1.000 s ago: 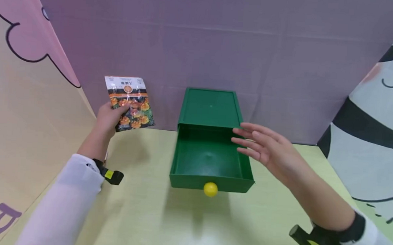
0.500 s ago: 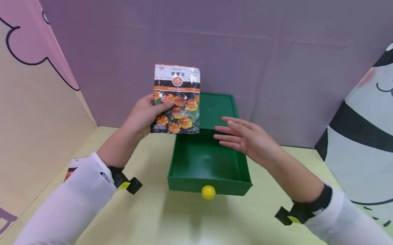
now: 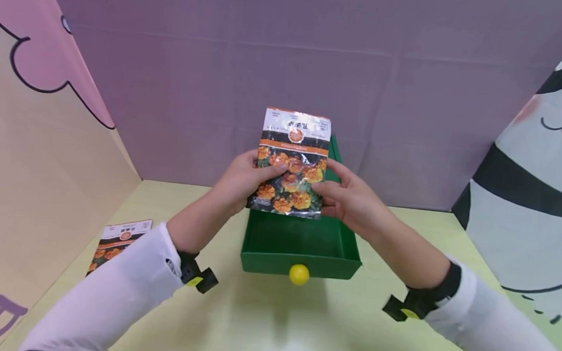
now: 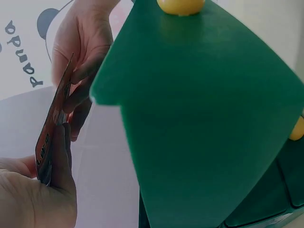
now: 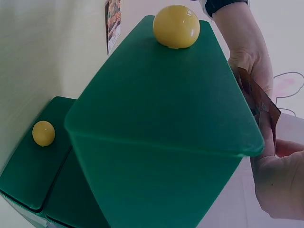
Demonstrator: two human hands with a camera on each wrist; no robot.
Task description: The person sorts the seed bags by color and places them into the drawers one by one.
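While both hands hold it, the packet [image 3: 292,163] stands upright in the air above the open green drawer [image 3: 300,243], just in front of the purple backdrop. Left hand [image 3: 245,178] pinches its left edge, thumb on the printed front; right hand [image 3: 343,195] pinches the right edge the same way. Drawer's yellow knob [image 3: 299,274] faces the person. Second packet [image 3: 119,238] lies flat on the table [image 3: 265,321], well left of the drawer, partly behind the left sleeve [image 3: 115,294].
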